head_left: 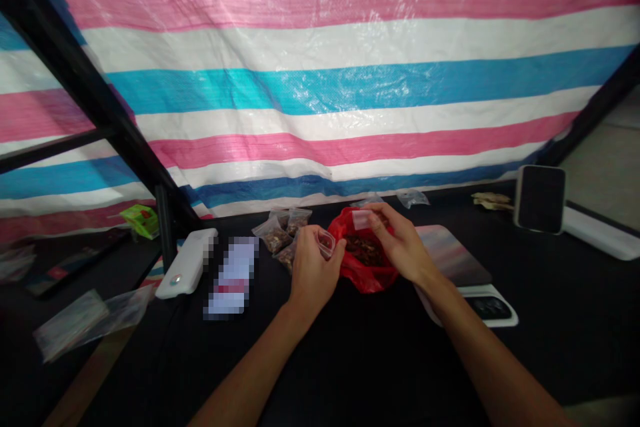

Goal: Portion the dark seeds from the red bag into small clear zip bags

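Note:
A red plastic bag (369,282) stands with its mouth spread, holding loose brown dried bits (366,250). My left hand (316,263), at the bag's left edge, is closed round a small clear plastic bag (327,242) whose mouth gapes upward. My right hand (400,240) reaches over the right side of the red bag. Its thumb and fingers pinch a whitish, flat translucent piece (361,219) above the brown bits; its exact kind is unclear. Several small filled zip bags (276,237) lie behind and left of my left hand, partly hidden by it.
A scale with a silver plate (447,255) is partly under my right forearm. A white device (189,263) and a blurred pale rectangle (234,275) lie left. Clear bags (95,321) lie far left, another (413,198) behind. A dark-screened device (540,200) stands right. Striped sheeting (320,93) hangs behind.

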The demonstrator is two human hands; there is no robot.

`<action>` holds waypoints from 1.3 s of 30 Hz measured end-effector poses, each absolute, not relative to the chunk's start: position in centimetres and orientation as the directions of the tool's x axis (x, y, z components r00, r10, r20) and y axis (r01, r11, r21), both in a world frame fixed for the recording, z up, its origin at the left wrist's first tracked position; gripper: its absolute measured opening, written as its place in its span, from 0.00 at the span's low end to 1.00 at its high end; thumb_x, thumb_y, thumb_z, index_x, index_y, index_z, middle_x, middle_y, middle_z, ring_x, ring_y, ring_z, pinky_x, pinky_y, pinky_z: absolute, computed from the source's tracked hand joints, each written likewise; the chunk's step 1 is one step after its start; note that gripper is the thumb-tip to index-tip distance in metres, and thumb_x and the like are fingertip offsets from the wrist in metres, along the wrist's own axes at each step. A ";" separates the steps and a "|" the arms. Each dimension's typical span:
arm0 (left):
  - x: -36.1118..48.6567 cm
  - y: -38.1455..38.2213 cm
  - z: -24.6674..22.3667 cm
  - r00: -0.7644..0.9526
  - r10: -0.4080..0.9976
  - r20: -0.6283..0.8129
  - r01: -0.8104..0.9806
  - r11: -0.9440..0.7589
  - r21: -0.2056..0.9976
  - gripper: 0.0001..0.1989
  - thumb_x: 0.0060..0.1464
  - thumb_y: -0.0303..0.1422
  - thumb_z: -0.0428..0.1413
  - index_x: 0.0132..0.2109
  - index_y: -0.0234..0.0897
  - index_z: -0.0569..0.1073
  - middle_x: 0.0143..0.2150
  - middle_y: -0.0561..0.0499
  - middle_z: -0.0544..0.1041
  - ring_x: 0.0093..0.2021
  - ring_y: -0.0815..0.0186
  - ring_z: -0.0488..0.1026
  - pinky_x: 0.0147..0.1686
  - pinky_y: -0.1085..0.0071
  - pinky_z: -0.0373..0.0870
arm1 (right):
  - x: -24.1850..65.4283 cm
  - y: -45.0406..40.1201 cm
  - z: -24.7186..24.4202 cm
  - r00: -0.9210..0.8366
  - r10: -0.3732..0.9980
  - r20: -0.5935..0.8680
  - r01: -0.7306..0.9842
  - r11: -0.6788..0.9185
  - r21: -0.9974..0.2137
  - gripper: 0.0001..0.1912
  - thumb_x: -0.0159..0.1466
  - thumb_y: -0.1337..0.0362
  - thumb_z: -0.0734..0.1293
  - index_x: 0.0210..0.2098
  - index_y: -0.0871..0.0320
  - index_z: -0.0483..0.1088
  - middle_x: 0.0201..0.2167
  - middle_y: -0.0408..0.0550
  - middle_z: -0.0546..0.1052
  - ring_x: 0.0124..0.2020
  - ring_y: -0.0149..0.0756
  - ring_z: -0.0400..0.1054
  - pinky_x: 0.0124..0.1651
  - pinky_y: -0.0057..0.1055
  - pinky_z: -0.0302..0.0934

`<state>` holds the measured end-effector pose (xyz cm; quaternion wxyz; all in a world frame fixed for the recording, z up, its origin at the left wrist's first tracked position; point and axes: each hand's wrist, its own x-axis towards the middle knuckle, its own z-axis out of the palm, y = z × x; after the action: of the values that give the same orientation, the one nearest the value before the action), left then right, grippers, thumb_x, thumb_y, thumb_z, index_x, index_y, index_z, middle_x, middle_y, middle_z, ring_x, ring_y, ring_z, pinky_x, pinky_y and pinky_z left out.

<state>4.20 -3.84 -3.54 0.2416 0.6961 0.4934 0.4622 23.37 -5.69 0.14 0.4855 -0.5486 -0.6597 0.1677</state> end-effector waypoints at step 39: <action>4.5 -2.8 -3.6 0.155 0.982 -0.108 -0.268 0.147 0.952 0.12 0.40 0.25 0.57 0.36 0.38 0.69 0.29 0.57 0.71 0.29 0.71 0.69 0.32 0.75 0.65 | 23.2 -5.6 -2.0 -0.201 0.937 0.286 0.868 0.305 -0.391 0.15 0.62 0.69 0.69 0.47 0.51 0.78 0.48 0.49 0.82 0.51 0.47 0.73 0.55 0.45 0.51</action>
<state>4.52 -2.79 -3.64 0.6301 0.4250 0.4201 0.4959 23.23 -5.57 -1.99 0.2396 -0.5850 -0.7715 0.0715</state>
